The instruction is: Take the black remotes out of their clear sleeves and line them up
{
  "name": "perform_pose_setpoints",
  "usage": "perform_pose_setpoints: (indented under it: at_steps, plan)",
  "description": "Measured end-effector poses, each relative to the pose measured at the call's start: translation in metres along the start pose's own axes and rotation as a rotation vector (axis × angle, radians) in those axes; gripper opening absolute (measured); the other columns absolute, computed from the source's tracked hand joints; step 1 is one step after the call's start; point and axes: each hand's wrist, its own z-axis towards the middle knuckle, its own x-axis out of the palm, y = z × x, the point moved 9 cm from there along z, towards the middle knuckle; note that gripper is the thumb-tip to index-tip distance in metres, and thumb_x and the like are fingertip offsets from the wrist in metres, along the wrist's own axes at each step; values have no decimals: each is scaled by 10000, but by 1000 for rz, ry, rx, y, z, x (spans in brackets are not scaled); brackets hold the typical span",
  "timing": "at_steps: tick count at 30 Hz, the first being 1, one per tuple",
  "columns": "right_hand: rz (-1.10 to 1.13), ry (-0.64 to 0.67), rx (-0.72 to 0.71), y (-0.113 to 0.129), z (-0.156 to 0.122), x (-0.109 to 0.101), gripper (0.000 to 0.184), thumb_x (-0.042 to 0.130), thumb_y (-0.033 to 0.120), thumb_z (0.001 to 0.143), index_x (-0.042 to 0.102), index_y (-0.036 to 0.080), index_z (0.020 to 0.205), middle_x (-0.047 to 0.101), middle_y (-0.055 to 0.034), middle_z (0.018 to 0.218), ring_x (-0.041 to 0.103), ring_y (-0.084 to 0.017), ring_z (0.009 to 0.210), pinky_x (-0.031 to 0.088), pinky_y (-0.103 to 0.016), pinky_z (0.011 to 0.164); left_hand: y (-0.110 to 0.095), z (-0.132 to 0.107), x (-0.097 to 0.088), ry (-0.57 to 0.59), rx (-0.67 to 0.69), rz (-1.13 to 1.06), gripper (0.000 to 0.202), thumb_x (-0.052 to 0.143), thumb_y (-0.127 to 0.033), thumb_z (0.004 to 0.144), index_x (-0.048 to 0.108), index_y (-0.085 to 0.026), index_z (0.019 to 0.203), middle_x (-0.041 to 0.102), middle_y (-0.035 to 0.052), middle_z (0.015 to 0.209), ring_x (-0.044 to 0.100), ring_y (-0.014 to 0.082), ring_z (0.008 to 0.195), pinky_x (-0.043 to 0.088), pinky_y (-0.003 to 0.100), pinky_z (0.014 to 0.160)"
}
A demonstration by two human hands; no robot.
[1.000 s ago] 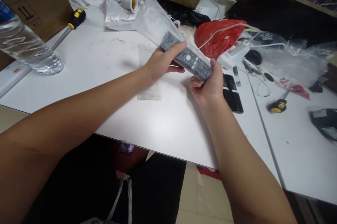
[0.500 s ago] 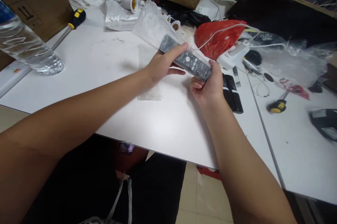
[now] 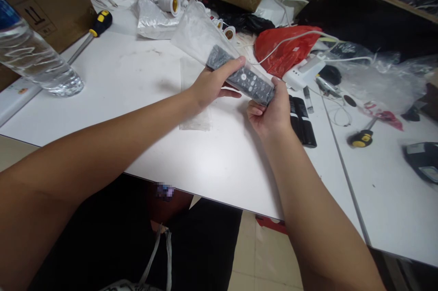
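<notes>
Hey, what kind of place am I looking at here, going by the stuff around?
Probably a small workshop or packing bench for electrical goods: a remote control in a clear bag, a screwdriver on the white table, and what looks like a lamp socket near the back.

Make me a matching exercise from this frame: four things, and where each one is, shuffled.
1. remote
2. water bottle
3. red bag
4. flat clear sleeve

A. beyond the right hand
B. on the table, partly hidden by the left arm
C. at the picture's left edge
D. in clear plastic, held in both hands

Pairs: 1-D, 2-C, 3-A, 4-B
</notes>
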Motion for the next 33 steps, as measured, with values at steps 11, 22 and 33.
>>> perform_pose_setpoints:
  at_steps: [11, 22, 33]
  plan:
    - [-43, 10, -17, 0, 2, 0, 174, 591, 381, 910, 482, 265, 838, 416, 87, 544, 239, -56, 328, 169, -172, 271, -2, -1, -1, 17, 48, 9, 262, 747, -423, 858, 687, -171, 903, 729, 64, 976, 710, 214, 904, 596, 276, 694]
    - [-9, -6, 14, -2, -1, 1, 225, 575, 381, 937, 467, 235, 804, 438, 84, 543, 254, -33, 327, 182, -136, 275, 0, 2, -2, 7, 40, 37, 246, 696, -431, 899, 674, -186, 884, 731, 50, 913, 712, 203, 856, 585, 263, 674]
    - [-18, -3, 10, -2, -1, 1, 212, 566, 395, 941, 485, 243, 819, 440, 82, 540, 262, -49, 331, 202, -148, 267, -1, 2, -1, 6, 55, 48, 258, 699, -432, 894, 674, -176, 900, 712, 65, 926, 694, 210, 856, 591, 276, 656]
